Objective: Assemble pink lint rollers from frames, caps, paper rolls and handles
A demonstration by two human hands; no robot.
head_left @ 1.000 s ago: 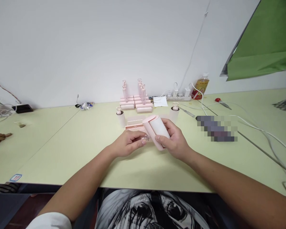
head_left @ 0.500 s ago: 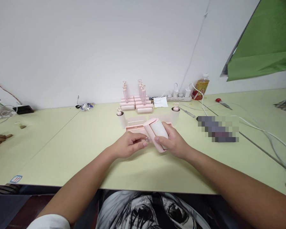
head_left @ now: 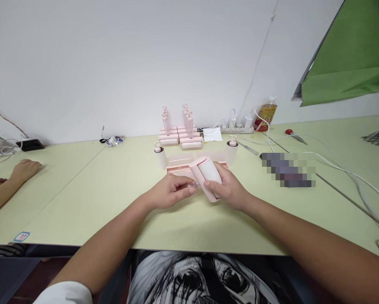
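Note:
My right hand [head_left: 229, 188] is wrapped round a white roll in a pink curved holder [head_left: 204, 179], which it keeps tilted above the table. Just left of the holder's lower part, my left hand [head_left: 172, 192] pinches a small clear pinkish piece [head_left: 194, 185]; most of that piece is hidden by the fingers. Behind both hands lies an open pink tray [head_left: 177, 169]. A white cylinder with a pink heart-shaped top [head_left: 160, 157] stands at the tray's left end, and a similar cylinder [head_left: 231, 151] at its right.
Farther back, several pink holders [head_left: 191, 145] carry upright heart-topped handles [head_left: 190, 124]. A power strip [head_left: 236, 130], a drink bottle [head_left: 265, 115], a screwdriver [head_left: 249, 147] and white cables lie to the right. At far left another person's hand [head_left: 26, 169] rests on the table.
Another person's hand and forearm have come into view at the far left. My own hands and the pink holder have hardly moved.

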